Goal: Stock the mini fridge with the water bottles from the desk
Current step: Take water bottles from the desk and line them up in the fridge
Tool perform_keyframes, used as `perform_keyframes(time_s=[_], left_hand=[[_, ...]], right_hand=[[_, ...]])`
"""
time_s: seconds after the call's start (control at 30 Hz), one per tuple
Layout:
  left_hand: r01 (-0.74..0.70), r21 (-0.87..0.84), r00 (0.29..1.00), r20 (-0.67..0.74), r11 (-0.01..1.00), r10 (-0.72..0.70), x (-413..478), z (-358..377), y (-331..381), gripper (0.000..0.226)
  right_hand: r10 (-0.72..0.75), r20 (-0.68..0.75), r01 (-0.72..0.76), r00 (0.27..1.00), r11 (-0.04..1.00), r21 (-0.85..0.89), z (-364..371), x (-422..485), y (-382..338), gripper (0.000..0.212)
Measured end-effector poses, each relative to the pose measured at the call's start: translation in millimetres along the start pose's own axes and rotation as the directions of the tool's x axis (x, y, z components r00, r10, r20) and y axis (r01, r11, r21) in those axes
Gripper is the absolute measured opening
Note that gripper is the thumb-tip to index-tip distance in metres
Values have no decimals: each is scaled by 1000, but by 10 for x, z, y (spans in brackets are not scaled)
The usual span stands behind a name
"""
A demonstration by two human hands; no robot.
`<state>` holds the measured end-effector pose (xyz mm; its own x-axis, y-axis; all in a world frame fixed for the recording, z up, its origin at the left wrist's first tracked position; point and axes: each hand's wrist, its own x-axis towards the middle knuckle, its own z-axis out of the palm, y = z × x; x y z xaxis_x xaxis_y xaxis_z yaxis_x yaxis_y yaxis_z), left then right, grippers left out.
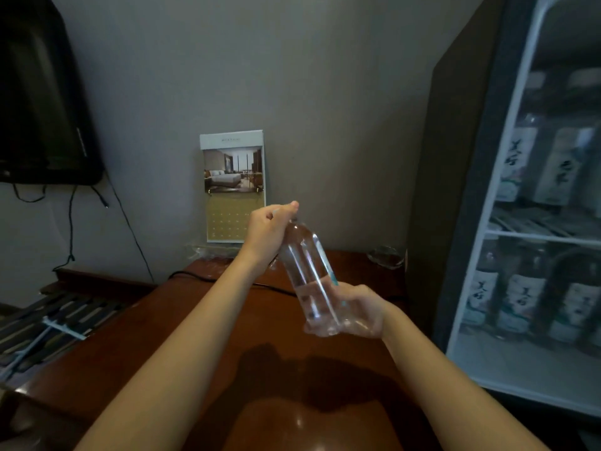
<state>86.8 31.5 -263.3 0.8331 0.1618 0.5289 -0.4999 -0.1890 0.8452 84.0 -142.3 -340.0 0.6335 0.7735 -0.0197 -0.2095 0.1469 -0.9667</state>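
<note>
A clear plastic water bottle (pixel 307 271) is held tilted above the brown desk (pixel 201 327), its neck up and to the left. My left hand (pixel 268 229) grips the bottle at its cap and neck. My right hand (pixel 356 312) cups the bottle's base from below, fingers curled around it. The mini fridge (pixel 533 362) stands at the right with its dark door (pixel 452 177) swung open. Several labelled bottles (pixel 520 301) stand on its two shelves.
A wall calendar (pixel 233 187) leans against the grey wall behind the desk. Crumpled clear plastic wrap (pixel 208 252) and a glass ashtray (pixel 385 257) lie at the desk's back edge. A black cable (pixel 227 281) crosses the desk. A dark TV (pixel 42 102) hangs at upper left.
</note>
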Motion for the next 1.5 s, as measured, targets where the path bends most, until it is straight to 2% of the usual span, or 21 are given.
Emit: perform_keyframes(time_s=[0.07,0.17,0.23,0.3,0.37,0.4,0.47,0.53,0.63,0.73,0.83,0.97,1.17,1.23,1.33,1.5], left_hand=[[53,-53,997,50,997,-51,-113,52,106,30],[86,-69,992,97,994,-79,-300,146,272,34],[121,-90,990,78,989,-114,-388,208,386,37],[172,-106,983,75,979,-165,-472,273,475,36],[215,-125,972,122,969,-200,-574,356,525,39],[232,-144,966,149,962,-211,-636,397,557,40],[229,-163,963,183,960,-199,-768,483,658,37],[187,-149,969,192,971,-157,-864,566,768,32],[113,-138,970,229,984,-80,-972,683,906,27],[44,-142,954,300,989,1,-1049,847,1033,26],[26,-202,941,337,979,44,-1083,1075,1193,26],[24,-230,902,424,973,78,-1070,1363,1370,26],[82,-194,841,539,978,36,-1031,1644,1383,31],[85,-210,850,526,974,39,-992,1745,1420,32],[87,-230,881,472,969,33,-908,1913,1520,42],[104,-180,917,398,978,-24,-820,2154,1585,52]], right_hand=[[-27,137,1,990,983,186,66,-107,23,65],[-92,143,65,985,981,185,242,-304,-26,57],[-113,0,113,994,991,67,399,-473,-139,65],[-182,-195,133,964,961,-243,574,-632,-255,67],[-292,-364,51,885,835,-548,707,-748,-314,65],[-351,-406,29,844,785,-618,760,-806,-331,67],[-401,-431,15,808,746,-666,808,-940,-329,75],[-383,-423,-3,821,739,-674,817,-1116,-327,77],[-305,-399,-34,865,757,-652,790,-1392,-355,74],[-339,-426,-44,839,737,-674,745,-1641,-420,67],[-459,-477,-33,750,694,-719,692,-1851,-469,60],[-617,-536,-37,576,635,-771,545,-2042,-574,63],[-774,-501,-35,387,531,-847,331,-2207,-908,52],[-800,-507,-86,321,509,-857,235,-2178,-1040,61],[-799,-539,-139,268,521,-842,142,-2115,-1223,73],[-826,-527,-130,199,511,-850,54,-2093,-1328,63]])
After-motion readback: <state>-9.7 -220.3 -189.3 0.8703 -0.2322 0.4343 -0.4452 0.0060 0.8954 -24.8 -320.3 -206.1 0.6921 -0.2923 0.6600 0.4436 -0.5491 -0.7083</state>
